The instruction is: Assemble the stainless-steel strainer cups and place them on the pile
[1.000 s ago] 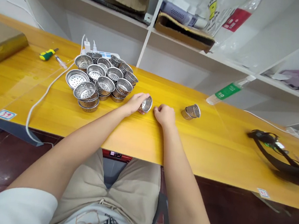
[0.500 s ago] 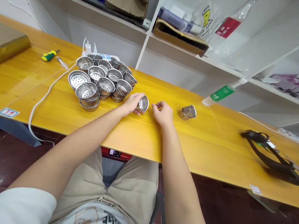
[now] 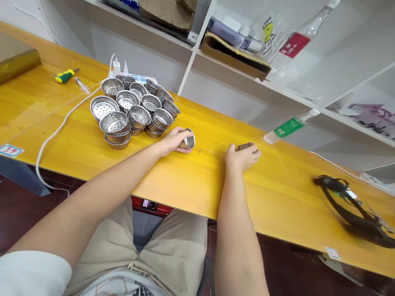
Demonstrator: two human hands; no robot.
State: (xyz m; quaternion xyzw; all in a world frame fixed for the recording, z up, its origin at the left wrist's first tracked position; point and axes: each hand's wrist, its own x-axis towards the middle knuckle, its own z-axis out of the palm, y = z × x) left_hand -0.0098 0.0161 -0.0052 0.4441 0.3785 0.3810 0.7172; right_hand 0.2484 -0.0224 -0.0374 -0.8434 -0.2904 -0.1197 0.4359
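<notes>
Near the middle of the yellow table (image 3: 176, 179), my left hand (image 3: 175, 141) is closed on a small perforated metal cup (image 3: 188, 140), its opening tilted to the right. Farther right, my right hand (image 3: 242, 158) has its fingers round the stacked metal cups (image 3: 245, 147), which it mostly hides. A thin curved line (image 3: 206, 150) shows on the table between my hands. Left of my left hand stand several perforated metal cups (image 3: 139, 117), many of them stacked and close together.
A white cable (image 3: 57, 128) runs down the table's left part, near a green-yellow screwdriver (image 3: 65, 75). A bottle with a green label (image 3: 289, 127) stands at the back right. A black headband-like device (image 3: 351, 208) lies at the right. White shelves (image 3: 165, 59) rise behind.
My right hand has moved right, from beside my left hand to the stacked cups, and closed round them. My left hand still holds its cup, now tilted a little differently.
</notes>
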